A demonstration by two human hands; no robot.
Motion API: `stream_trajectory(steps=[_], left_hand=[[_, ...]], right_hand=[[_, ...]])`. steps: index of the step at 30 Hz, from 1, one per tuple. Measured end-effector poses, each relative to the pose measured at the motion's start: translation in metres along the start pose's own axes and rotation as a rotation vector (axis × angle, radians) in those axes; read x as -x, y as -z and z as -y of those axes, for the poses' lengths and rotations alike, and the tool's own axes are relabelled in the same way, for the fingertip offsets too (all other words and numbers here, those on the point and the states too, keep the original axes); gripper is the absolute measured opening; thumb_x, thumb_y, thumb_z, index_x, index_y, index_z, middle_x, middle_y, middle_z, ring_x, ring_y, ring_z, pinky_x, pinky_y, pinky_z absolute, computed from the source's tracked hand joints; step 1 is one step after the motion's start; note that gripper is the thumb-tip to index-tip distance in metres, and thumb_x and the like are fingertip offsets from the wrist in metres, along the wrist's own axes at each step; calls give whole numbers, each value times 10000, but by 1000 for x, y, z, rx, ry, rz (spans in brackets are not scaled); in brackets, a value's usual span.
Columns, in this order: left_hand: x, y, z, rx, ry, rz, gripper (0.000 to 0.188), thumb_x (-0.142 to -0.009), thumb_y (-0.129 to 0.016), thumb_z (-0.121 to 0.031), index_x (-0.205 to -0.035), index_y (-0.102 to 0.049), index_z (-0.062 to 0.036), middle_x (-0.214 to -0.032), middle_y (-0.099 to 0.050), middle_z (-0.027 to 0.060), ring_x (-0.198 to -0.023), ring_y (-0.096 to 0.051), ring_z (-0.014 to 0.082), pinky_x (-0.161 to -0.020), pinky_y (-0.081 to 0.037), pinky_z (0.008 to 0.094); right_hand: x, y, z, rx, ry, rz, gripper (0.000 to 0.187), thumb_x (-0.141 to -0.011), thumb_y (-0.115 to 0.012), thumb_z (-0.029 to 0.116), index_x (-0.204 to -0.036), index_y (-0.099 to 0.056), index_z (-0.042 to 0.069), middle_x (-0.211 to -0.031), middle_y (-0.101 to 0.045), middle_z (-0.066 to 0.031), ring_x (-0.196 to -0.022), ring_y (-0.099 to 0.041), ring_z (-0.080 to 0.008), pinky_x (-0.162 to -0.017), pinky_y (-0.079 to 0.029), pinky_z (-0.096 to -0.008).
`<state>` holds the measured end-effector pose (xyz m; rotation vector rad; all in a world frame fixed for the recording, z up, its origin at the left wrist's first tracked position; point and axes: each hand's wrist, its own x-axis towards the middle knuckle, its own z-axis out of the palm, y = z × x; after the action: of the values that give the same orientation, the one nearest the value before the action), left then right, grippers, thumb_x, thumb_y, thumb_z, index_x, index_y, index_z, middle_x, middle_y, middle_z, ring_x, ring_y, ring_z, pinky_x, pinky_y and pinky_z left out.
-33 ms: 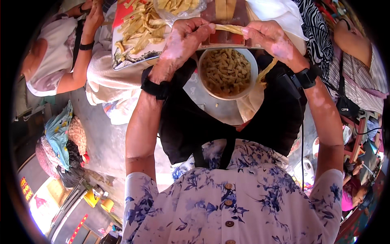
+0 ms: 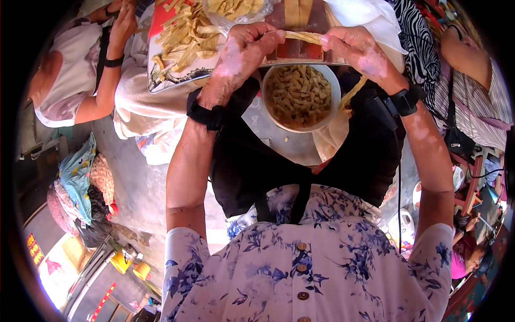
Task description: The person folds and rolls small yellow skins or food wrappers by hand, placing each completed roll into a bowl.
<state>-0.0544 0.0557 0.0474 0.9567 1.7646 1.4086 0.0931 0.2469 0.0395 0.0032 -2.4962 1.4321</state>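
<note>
A narrow, twisted yellow strip, which looks like tofu skin, (image 2: 303,37) stretches between my hands over the table's near edge. My left hand (image 2: 248,48) pinches one end between thumb and fingers. At the other end my right hand (image 2: 358,49) has a like pinch, and a tail of the strip (image 2: 353,92) hangs below that hand. Under the strip, between my knees, stands a round pale bowl (image 2: 336,99) holding many short, knotted-looking yellow pieces (image 2: 298,96). To the left on a tray (image 2: 156,81) lies a heap of loose yellow strips (image 2: 185,40).
A clear plastic bag (image 2: 260,13) with more strips lies behind my left hand. Flat yellow sheets (image 2: 297,12) rest on the board at the back. White cloth (image 2: 370,21) covers the right side. People sit at my left (image 2: 70,80) and right (image 2: 472,75).
</note>
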Motion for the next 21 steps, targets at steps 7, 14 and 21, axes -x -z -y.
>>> stream_trajectory(steps=[7,14,21], left_hand=[[-8,-5,10,-18,-72,-19,213,-882,-578,-222,-885,-647,-20,-762,-594,-40,-711,-490,20,-638,-389,170],[16,-16,13,-307,-52,-162,284,-875,-564,-230,-859,-628,46,-607,-529,0,-572,-434,64,-513,-370,237],[62,-34,18,12,183,46,367,-911,-529,-199,-1207,-496,16,-788,-596,59,-664,-505,94,-616,-440,229]], right_hand=[[0,-1,-1,-1,-49,-19,290,-904,-546,245,-762,-597,-2,-561,-444,-4,-539,-390,-73,-489,-331,-256],[34,-4,3,190,-110,-26,319,-910,-517,253,-752,-547,-23,-583,-439,-27,-563,-398,-90,-517,-354,-255],[88,-37,59,-48,-214,-24,173,-889,-551,120,-782,-546,-17,-546,-445,-76,-461,-398,-127,-430,-325,-284]])
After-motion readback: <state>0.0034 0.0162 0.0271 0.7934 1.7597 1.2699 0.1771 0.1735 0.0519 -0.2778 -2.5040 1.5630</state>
